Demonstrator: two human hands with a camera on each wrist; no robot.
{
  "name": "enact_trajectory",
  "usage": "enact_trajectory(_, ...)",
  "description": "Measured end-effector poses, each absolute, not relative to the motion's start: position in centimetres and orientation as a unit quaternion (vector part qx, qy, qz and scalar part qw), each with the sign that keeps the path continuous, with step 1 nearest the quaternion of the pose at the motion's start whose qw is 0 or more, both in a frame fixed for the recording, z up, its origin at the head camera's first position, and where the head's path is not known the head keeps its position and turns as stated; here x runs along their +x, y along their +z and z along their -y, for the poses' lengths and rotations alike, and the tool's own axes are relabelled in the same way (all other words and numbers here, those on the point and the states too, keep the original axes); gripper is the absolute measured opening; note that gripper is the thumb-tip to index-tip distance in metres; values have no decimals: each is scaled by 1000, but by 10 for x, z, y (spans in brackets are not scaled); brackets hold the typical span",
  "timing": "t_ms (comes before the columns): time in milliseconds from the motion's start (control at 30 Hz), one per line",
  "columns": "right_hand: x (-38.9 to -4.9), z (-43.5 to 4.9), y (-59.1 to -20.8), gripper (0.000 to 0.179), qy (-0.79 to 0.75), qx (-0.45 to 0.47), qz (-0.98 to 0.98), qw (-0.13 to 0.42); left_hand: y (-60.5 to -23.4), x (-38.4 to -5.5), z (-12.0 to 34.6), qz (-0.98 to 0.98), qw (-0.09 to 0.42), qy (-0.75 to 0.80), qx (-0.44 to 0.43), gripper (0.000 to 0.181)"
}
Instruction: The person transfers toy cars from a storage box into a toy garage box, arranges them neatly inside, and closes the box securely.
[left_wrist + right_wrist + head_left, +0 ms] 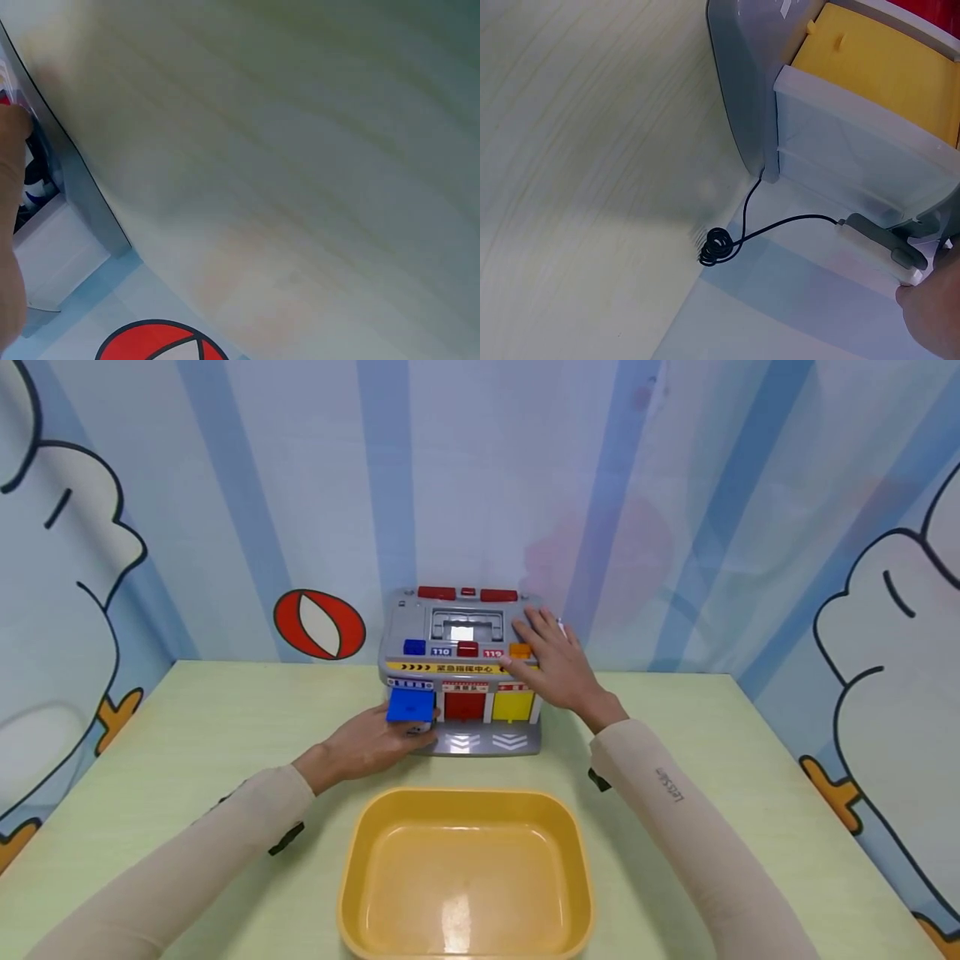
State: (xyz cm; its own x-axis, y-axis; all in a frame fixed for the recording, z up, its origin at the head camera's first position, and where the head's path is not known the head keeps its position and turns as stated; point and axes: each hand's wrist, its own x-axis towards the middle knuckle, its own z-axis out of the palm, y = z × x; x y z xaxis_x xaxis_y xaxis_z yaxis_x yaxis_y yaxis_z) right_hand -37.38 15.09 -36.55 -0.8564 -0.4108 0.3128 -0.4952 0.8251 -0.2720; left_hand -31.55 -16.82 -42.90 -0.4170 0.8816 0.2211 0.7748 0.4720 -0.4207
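A grey toy emergency station (461,652) stands at the back of the table, with a red door (465,706), a yellow door (513,706) and a raised blue door (411,705). My left hand (367,743) reaches under the blue door and grips a small white and dark toy car (34,180) at the left bay. The blue door and the hand hide most of the car. On the roof's right side rests my right hand (555,664), its fingers stretched out. A white handset (877,251) on a coiled black cord (720,246) hangs by the station's side, close to that hand.
A yellow plastic tray (465,800) stands in front of the station, between both forearms. Behind the table (247,710) hangs a striped blue curtain (480,468) with cartoon prints.
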Motion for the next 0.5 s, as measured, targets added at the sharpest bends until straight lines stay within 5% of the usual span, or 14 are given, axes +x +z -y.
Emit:
enact_trajectory(233,-374,-150,-365,78,177,240,947,123,-428,-313,168,858,184,57,-477,44)
enact_trajectory(500,-375,-150,-366,81,175,238,947,123,-429,-308,169,825,213,124,-508,41)
